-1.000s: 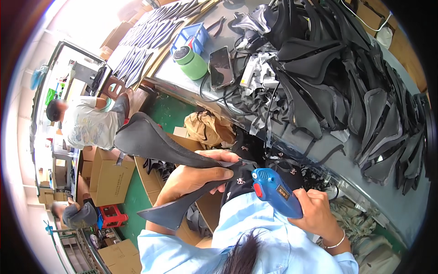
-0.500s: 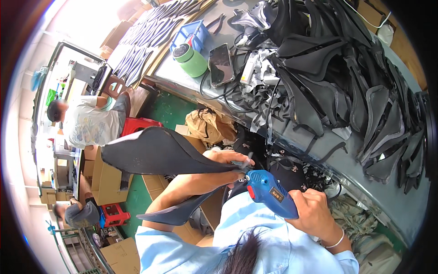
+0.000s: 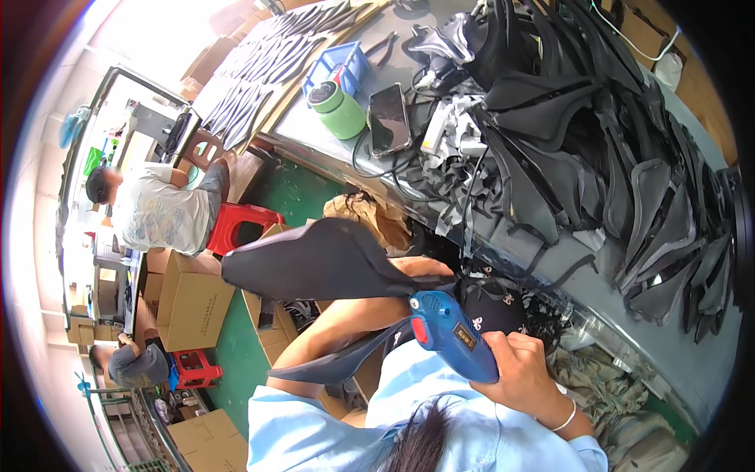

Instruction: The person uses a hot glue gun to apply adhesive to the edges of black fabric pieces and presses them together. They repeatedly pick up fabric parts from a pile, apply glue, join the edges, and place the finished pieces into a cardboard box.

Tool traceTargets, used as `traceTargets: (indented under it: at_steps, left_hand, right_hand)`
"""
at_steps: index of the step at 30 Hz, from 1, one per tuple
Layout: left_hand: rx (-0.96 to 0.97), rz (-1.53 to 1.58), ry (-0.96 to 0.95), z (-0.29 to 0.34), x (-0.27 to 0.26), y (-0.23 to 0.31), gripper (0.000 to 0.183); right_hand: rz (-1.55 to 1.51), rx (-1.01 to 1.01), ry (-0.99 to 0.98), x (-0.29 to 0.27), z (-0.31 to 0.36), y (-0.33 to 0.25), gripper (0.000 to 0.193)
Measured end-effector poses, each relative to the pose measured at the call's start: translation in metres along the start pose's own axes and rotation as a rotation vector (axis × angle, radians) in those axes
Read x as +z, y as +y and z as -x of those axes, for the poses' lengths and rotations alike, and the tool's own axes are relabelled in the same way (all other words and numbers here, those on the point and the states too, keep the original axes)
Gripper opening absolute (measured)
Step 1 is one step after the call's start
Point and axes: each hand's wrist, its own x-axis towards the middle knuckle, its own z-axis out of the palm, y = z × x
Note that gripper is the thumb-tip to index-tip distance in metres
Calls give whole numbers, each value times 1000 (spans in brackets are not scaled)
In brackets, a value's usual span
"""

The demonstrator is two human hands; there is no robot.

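Note:
My left hand (image 3: 429,269) grips a black padded foam piece (image 3: 314,263) near its narrow end; the fingers are partly hidden behind it. The broad wing of this piece reaches left over my forearm, and a second curved wing (image 3: 334,360) hangs lower, under the arm. In my right hand (image 3: 521,368) is a blue handheld power tool (image 3: 456,334) with a red button. Its head points at the narrow end of the piece, close to my left hand. The tool's working tip is hidden, so contact cannot be made out.
A metal table (image 3: 503,236) on the right bears a heap of black padded pieces (image 3: 574,134), grey scraps, a phone (image 3: 389,119), a green bottle (image 3: 338,110) and a blue basket (image 3: 346,67). Cardboard boxes (image 3: 193,303) stand left. Two people (image 3: 165,208) sit beyond, near red stools (image 3: 244,224).
The padded piece has swung to the right, and my left fingers have slipped more behind it. The tool has shifted a little left, with its head nearer the piece.

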Motion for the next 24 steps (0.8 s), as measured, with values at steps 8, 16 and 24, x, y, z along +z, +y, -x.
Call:
traceTargets:
  at_steps: [8, 16, 24]
  left_hand:
    - [635, 620, 842, 6, -4, 10, 45]
    - [542, 695, 1008, 2, 29, 16, 37]
    - [609, 712, 1040, -4, 48, 9, 38]
  right_hand:
    - [64, 75, 42, -3, -1, 8, 47]
    - [39, 61, 59, -5, -5, 3, 53]
    - [-58, 68, 78, -4, -9, -6, 44]
